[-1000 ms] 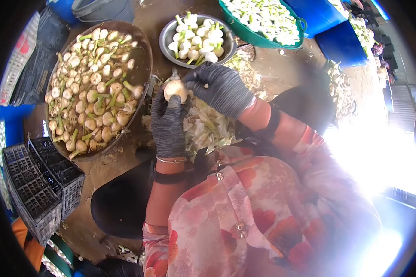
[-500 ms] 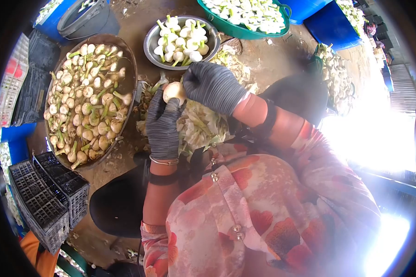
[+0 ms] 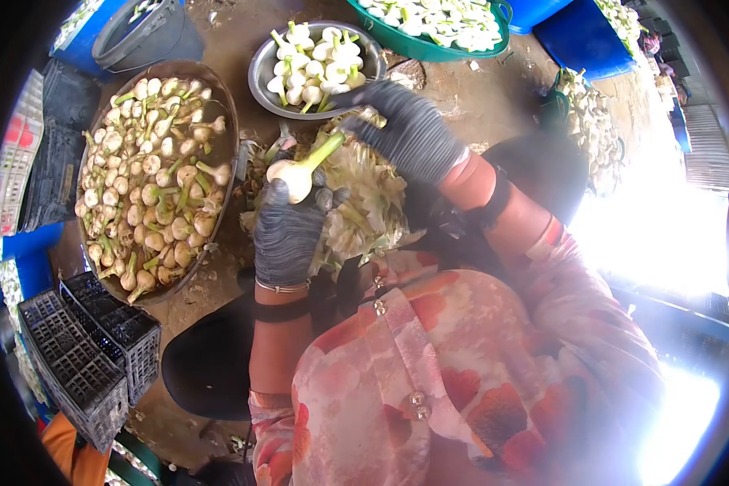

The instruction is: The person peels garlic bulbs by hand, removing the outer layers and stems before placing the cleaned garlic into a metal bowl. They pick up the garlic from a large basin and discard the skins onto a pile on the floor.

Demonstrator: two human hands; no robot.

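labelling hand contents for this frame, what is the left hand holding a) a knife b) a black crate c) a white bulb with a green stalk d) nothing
C: the gloved left hand is closed around a white bulb, and its green stalk runs up to the gloved right hand, which pinches its far end.

Wide pan (image 3: 232, 130): left side, bulbs (image 3: 154, 178) heaped in it.
Metal bowl (image 3: 258, 74): behind the pan's right edge.
Tub (image 3: 429, 53): behind the bowl, to its right.
Peel heap (image 3: 364, 202): right of the pan, before the bowl.
Held bulb (image 3: 294, 175): over the heap.
Crates (image 3: 81, 356): before the pan.
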